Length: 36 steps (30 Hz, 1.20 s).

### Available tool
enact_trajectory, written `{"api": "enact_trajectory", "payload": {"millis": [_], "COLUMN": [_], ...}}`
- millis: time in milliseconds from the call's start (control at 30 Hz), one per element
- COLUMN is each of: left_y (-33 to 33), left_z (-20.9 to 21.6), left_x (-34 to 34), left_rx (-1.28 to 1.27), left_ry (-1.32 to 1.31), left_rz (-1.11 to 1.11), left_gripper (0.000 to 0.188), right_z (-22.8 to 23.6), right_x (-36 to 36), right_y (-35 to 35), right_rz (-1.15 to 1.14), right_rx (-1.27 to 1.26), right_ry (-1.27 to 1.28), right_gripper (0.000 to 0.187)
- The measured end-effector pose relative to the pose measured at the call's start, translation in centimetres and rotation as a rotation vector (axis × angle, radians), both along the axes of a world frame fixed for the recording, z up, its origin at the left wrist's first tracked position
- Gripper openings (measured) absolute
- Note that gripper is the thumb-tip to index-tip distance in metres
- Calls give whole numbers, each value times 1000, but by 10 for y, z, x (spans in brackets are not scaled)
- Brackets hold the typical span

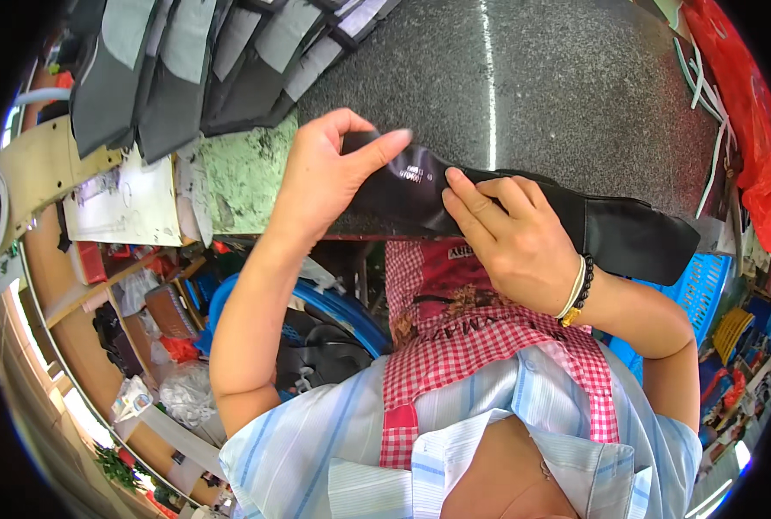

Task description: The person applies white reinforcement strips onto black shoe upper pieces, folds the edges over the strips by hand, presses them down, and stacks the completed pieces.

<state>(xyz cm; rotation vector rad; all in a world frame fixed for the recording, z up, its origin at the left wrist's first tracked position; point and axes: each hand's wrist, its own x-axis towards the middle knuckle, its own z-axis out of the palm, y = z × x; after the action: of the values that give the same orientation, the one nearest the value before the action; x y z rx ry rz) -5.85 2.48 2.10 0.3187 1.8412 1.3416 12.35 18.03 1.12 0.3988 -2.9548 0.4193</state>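
A long, dark black leather-like piece (632, 232) lies along the table's near edge, with small pale print on its left part. Its left end is pinched by my left hand (321, 173), the thumb on top and the fingers partly hidden behind it. My right hand (515, 238) grips the middle of the same piece, its fingers bent over the upper side; that thumb is out of sight. To the right of my right hand the piece runs past a seam and ends in a wider flap over the edge.
A dark speckled tabletop (576, 78) spreads beyond my hands. Overlapping black-and-grey pieces (182, 60) are piled at the far left. On the right are a red plastic bag (736, 112) and white strips (716, 104). A blue crate (701, 290) stands below the table.
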Motion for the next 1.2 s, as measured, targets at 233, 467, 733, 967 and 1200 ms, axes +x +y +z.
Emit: {"api": "enact_trajectory", "payload": {"millis": [233, 467, 733, 967, 1200], "left_y": [-5, -4, -6, -8, 9], "left_z": [-11, -12, -12, -10, -5], "left_x": [7, 29, 18, 42, 89], "left_rx": [25, 40, -117, -50, 22], "left_ry": [65, 473, 1303, 1117, 1262], "left_rz": [48, 84, -174, -308, -606], "left_gripper": [23, 15, 17, 32, 60], "right_z": [2, 0, 10, 18, 21], "right_x": [2, 0, -2, -30, 40], "right_y": [-3, -11, -12, -24, 55], "right_rz": [-57, -31, -8, -145, -118], "right_rx": [-142, 69, 81, 156, -437], "right_ry": [-25, -50, -167, -300, -176], "right_gripper": [45, 40, 67, 83, 49]}}
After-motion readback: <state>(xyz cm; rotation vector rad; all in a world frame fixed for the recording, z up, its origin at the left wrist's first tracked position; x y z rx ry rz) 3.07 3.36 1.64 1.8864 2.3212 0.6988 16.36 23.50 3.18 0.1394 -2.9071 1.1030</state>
